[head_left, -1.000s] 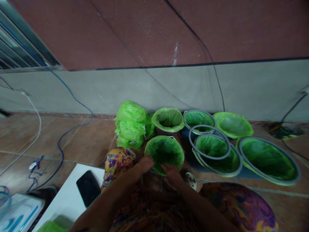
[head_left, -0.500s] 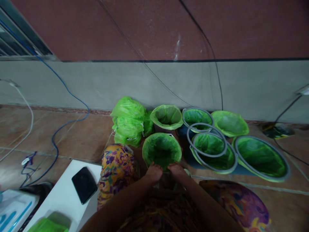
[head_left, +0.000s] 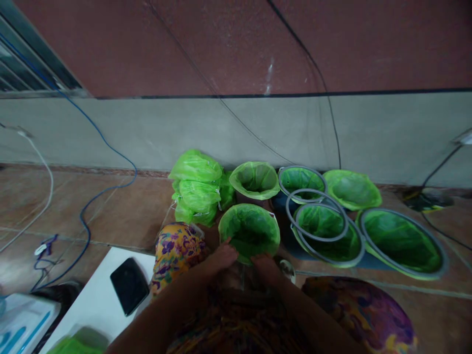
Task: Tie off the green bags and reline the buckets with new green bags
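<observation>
Directly before me stands a trash bin lined with a green bin bag (head_left: 250, 221), the bag folded outward over its rim. My left hand (head_left: 224, 256) is closed over the bag's edge at the near left of the rim, one finger sticking up. Farther right on the near rim, my right hand (head_left: 263, 263) is closed on the bag's edge, its fingertips partly hidden. Just behind is another lined bin (head_left: 255, 178). Tied green bags (head_left: 197, 184) lie piled to the left of it.
Several lined bins stand to the right, including one with a grey rim ring (head_left: 403, 241). A loose grey ring (head_left: 291, 209) lies across two bins. At left, a white box top (head_left: 106, 280) bears a black phone (head_left: 130, 285). A blue cable (head_left: 88, 196) crosses the floor.
My left hand has shifted left along the bag's edge, and a finger now sticks up. My right hand has moved slightly down and stays at the near rim.
</observation>
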Available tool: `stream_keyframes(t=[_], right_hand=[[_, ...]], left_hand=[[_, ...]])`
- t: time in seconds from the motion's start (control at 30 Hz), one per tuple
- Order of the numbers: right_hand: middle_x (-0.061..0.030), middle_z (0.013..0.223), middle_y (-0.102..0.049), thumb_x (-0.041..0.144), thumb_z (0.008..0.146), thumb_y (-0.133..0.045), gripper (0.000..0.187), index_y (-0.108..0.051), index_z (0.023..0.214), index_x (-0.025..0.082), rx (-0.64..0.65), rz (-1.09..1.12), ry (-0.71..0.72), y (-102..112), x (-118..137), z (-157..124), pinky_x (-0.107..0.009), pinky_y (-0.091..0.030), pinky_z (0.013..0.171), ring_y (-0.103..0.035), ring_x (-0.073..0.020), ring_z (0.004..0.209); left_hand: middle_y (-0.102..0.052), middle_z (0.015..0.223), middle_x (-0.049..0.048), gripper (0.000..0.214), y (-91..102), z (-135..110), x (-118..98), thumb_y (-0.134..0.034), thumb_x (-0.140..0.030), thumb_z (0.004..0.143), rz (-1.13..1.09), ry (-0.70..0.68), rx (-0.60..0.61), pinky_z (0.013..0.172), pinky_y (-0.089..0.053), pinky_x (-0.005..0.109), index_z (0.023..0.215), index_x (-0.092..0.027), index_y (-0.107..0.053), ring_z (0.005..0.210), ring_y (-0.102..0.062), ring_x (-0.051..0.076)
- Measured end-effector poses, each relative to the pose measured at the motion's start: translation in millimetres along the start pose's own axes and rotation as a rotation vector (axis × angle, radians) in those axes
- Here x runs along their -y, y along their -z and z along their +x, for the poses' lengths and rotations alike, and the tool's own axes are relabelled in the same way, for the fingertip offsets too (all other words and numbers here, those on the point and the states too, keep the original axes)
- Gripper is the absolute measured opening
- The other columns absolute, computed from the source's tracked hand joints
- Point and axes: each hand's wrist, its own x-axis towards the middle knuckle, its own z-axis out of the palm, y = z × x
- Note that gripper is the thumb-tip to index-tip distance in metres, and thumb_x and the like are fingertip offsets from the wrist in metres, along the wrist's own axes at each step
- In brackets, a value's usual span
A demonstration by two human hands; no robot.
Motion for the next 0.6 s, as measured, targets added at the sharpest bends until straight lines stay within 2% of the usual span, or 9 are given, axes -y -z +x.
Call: stream_keyframes(t=[0.07,0.13,0.2,0.3,0.4,0.5,0.6], right_hand=[[-0.0160,0.131,-0.059,0.016,0.083,-0.048,0.049,-0.054,0.132,0.012,-0.063,0.071,0.027,4,9,-4,-0.043,-0.026,0.111,-0.052,-0.0273,0.122],[-0.0138,0.142,-0.049,0.019,0.082,-0.051,0.058,-0.046,0.139,0.015,-0.144,0.134,0.081,14,11,-9,-0.044,-0.022,0.113,-0.042,-0.0260,0.131],[-0.0120,0.142,-0.050,0.019,0.082,-0.050,0.056,-0.047,0.138,0.016,-0.182,0.168,0.079,27,4,-13,-0.042,-0.021,0.114,-0.041,-0.0238,0.131],[-0.0105,0.125,-0.063,0.016,0.084,-0.045,0.043,-0.062,0.123,0.018,-0.168,0.161,-0.083,43,-17,-19,-0.039,-0.029,0.108,-0.053,-0.0228,0.119],[-0.0096,0.113,-0.069,0.013,0.084,-0.043,0.039,-0.069,0.112,0.019,-0.151,0.127,-0.181,46,-33,-24,-0.036,-0.032,0.104,-0.057,-0.0224,0.111],[-0.0070,0.114,-0.068,0.011,0.081,-0.044,0.040,-0.068,0.112,0.021,-0.112,0.124,-0.088,35,-33,-24,-0.035,-0.028,0.108,-0.057,-0.0199,0.112],[-0.0081,0.114,-0.068,0.011,0.084,-0.042,0.038,-0.068,0.110,0.019,-0.031,0.074,-0.012,17,-22,-18,-0.038,-0.023,0.111,-0.057,-0.0196,0.113]], left_hand=[[-0.071,0.086,0.0050,0.020,10.3,-4,13,-0.049,-0.008,0.085,0.042,0.021,0.008,0.112,-0.029,0.049,0.083,-0.015,-0.068,0.097,-0.063,0.019],[-0.070,0.105,0.0087,0.025,23.7,-5,15,-0.046,-0.008,0.087,0.069,0.063,-0.006,0.113,-0.027,0.051,0.097,-0.015,-0.068,0.116,-0.056,0.023],[-0.061,0.126,0.0131,0.033,36.7,-5,6,-0.045,-0.010,0.088,0.066,0.114,-0.039,0.112,-0.027,0.056,0.116,-0.015,-0.061,0.130,-0.045,0.027],[-0.052,0.137,0.0162,0.040,47.9,-4,-22,-0.045,-0.011,0.087,0.006,0.193,-0.039,0.110,-0.026,0.059,0.126,-0.014,-0.055,0.136,-0.037,0.030],[-0.058,0.129,0.0152,0.036,45.1,-4,-50,-0.046,-0.014,0.087,-0.086,0.199,0.008,0.110,-0.026,0.057,0.122,-0.013,-0.056,0.132,-0.041,0.029],[-0.067,0.110,0.0128,0.027,31.2,-2,-65,-0.045,-0.015,0.088,-0.112,0.203,0.054,0.109,-0.027,0.056,0.109,-0.013,-0.062,0.115,-0.054,0.026],[-0.069,0.092,0.0097,0.024,14.1,2,-66,-0.042,-0.013,0.088,-0.079,0.213,0.073,0.108,-0.027,0.055,0.095,-0.014,-0.065,0.092,-0.061,0.021]])
